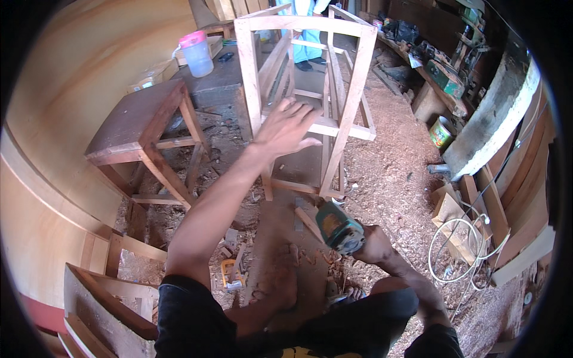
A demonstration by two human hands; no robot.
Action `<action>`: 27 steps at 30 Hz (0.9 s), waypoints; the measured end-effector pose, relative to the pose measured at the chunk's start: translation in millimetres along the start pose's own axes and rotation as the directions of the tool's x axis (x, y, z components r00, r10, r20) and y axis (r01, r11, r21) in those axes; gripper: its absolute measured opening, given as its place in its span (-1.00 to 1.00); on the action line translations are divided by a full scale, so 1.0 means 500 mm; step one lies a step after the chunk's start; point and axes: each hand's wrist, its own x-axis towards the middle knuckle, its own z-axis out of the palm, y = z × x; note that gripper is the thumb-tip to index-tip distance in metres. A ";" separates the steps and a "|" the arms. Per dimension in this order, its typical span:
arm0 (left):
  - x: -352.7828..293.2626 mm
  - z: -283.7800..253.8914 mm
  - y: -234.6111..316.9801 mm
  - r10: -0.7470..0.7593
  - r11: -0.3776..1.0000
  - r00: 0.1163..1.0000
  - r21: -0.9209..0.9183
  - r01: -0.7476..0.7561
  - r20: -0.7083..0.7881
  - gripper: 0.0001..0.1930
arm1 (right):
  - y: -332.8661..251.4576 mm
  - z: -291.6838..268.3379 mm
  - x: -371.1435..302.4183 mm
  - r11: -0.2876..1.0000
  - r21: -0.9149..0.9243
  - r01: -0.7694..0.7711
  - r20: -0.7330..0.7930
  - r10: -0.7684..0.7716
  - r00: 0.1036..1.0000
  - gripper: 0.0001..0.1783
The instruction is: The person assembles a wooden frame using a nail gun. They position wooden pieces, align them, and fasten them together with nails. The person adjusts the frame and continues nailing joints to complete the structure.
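Bare wooden frame stands at 12 o'clock. Left hand, fingers spread, reaches its lower rail. Right hand at 5 o'clock grips green power tool, probably sander. Step: steadying frame; next needs tool brought squarely onto rail.

I log: brown wooden stool at left; clear plastic jug with pink lid on dark bench; coiled white cable at right; paint tin; sawdust-strewn floor.
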 end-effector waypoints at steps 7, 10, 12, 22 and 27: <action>-0.173 -0.097 -0.107 -0.682 0.697 0.725 -0.384 0.605 -0.094 -0.51 | -0.012 -0.052 0.042 0.969 0.014 -0.249 0.295 0.234 0.927 -0.60; -0.179 -0.073 -0.107 -0.841 0.138 0.431 -0.640 0.756 0.328 -0.39 | -0.040 -0.057 0.073 0.999 -0.035 0.011 0.154 -0.005 0.988 -0.45; -0.160 -0.058 -0.113 -0.799 -0.047 0.424 -0.747 0.663 0.426 -0.36 | -0.060 -0.048 0.103 0.984 -0.151 0.096 0.096 -0.083 0.992 -0.24; -0.127 -0.040 -0.128 -0.708 -0.130 0.396 -0.659 0.741 0.585 -0.31 | -0.137 0.085 0.228 0.953 -0.302 -0.029 -0.269 -0.056 0.961 0.14; -0.135 -0.032 -0.112 -0.675 -0.181 0.418 -0.686 0.705 0.608 -0.30 | -0.131 0.137 0.269 0.989 -0.128 -0.068 -0.344 0.020 0.939 0.04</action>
